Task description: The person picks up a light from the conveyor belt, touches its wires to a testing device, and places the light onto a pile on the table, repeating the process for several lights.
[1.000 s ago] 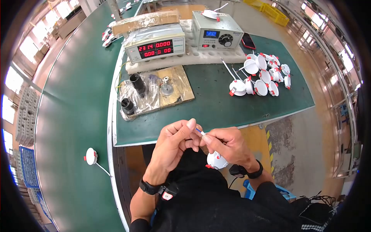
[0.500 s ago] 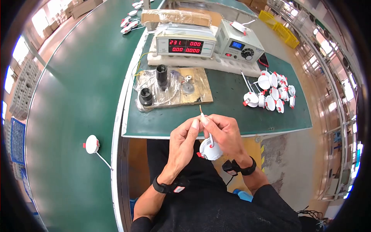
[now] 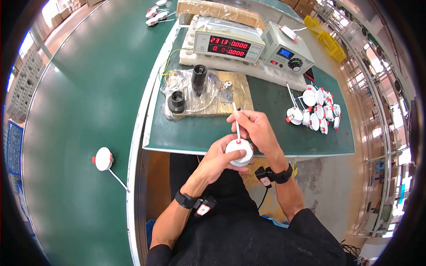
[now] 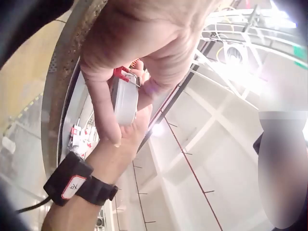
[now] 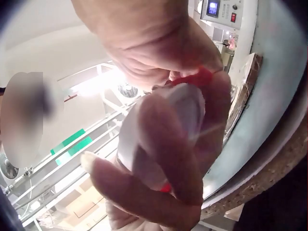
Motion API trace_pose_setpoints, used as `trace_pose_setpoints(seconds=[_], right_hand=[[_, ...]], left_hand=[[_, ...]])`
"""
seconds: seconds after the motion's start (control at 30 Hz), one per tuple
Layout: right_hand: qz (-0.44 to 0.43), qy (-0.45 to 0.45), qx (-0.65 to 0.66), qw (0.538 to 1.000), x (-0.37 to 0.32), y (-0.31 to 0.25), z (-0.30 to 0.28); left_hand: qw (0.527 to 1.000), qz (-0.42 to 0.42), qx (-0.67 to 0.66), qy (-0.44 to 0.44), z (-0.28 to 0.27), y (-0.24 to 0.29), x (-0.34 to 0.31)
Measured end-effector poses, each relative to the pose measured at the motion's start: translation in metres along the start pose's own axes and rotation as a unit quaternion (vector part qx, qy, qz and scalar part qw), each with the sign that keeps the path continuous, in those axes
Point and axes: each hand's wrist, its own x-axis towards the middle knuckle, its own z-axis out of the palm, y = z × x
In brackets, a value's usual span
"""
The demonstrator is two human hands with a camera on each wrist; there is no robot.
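My left hand [image 3: 216, 160] grips a small white round downlight [image 3: 235, 146] above the table's front edge, thumb across its face and fingers beneath. A white cable [image 3: 238, 131] rises from the red fitting on the lamp. Near the cable's upper end, the thumb and fingers of my right hand [image 3: 257, 132] pinch it. In the left wrist view, the lamp's pale rim [image 4: 126, 102] shows edge-on between the fingers, with a red clip [image 4: 123, 73] beside it. The right wrist view shows the lamp's white body [image 5: 130, 137] partly hidden behind blurred fingers.
Beyond my hands lies a plastic-wrapped board [image 3: 242, 95] bearing two black sockets [image 3: 199, 80]. Behind it stand a meter [image 3: 228, 46] with red digits and a grey dial box [image 3: 288, 52]. Several downlights [image 3: 316, 108] pile at right; another lamp [image 3: 104, 158] lies on the left green surface.
Both hands were at the cable's end, with the lamp hanging below. The left hand has moved down to the lamp body, the right still on the cable. The head view has shifted.
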Motion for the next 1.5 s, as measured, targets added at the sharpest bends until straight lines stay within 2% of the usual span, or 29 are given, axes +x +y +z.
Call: trace_pose_setpoints(seconds=[0.2,0.37,0.6,0.7,1.0,1.1,1.5], right_hand=[[-0.003,0.052,-0.085,0.995,0.042,0.018,-0.013],[0.016,0.057,-0.106,0.993,0.059,0.016,-0.016],[0.033,0.061,-0.122,0.990,0.065,0.015,-0.017],[0.001,0.057,-0.134,0.989,0.070,0.019,-0.018],[-0.001,0.067,-0.135,0.989,0.071,0.022,-0.018],[0.000,0.070,-0.146,0.987,0.071,0.024,-0.019],[-0.008,0.086,-0.187,0.979,0.072,0.019,-0.016]], left_hand=[[1.000,-0.009,0.003,0.002,-0.002,0.016,0.033],[1.000,-0.011,-0.006,-0.003,-0.011,0.021,0.051],[0.999,-0.036,-0.021,0.007,-0.013,0.028,0.055],[0.999,-0.041,-0.033,0.006,-0.014,0.031,0.056],[0.998,-0.054,-0.036,-0.012,-0.018,0.034,0.057],[0.994,-0.061,-0.086,-0.003,-0.013,0.040,0.053],[0.996,-0.060,-0.063,0.010,-0.014,0.038,0.058]])
